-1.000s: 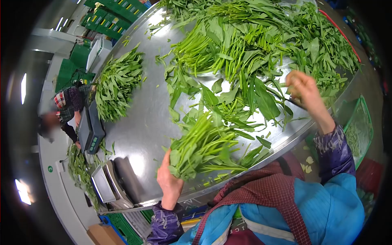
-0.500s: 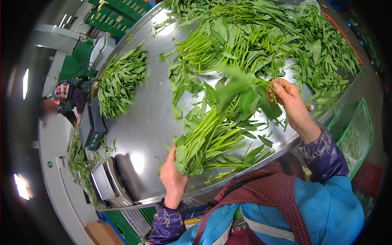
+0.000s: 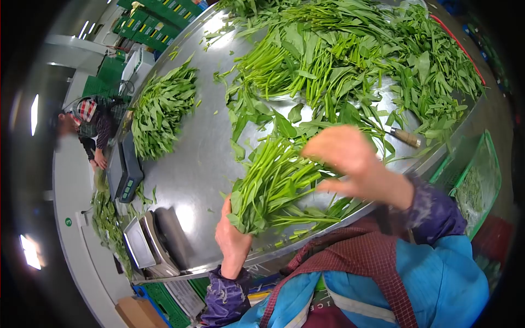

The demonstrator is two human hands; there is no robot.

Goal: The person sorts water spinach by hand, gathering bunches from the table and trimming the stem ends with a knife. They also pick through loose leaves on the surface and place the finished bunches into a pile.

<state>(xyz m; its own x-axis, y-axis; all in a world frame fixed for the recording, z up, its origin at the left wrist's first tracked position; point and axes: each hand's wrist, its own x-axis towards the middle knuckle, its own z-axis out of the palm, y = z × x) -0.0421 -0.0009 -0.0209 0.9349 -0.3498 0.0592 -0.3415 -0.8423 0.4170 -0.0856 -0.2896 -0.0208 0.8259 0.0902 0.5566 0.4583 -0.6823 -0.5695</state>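
Note:
My left hand (image 3: 232, 238) is wrapped round the leafy end of a bunch of long-stemmed greens (image 3: 273, 183), which looks like water spinach, low over the steel table (image 3: 191, 169). My right hand (image 3: 355, 164), smeared by motion, is at the cut stem ends of that bunch. Its thumb and fingers are spread apart, and I see nothing held between them. Beyond it lies a knife with a wooden handle (image 3: 404, 136), its blade partly hidden by leaves. A large heap of the same greens (image 3: 328, 54) covers the far side of the table.
A finished-looking bunch (image 3: 164, 109) lies at the table's left edge near a dark scale (image 3: 126, 172). A second scale (image 3: 147, 246) stands nearer me. Across the left, a co-worker (image 3: 95, 126) handles greens. A green crate (image 3: 478, 180) stands at the right.
My right hand has let go of the loose leafy stems and moved left and down to the bunch. The knife handle now shows fully. The left hand keeps its hold; the co-worker has shifted.

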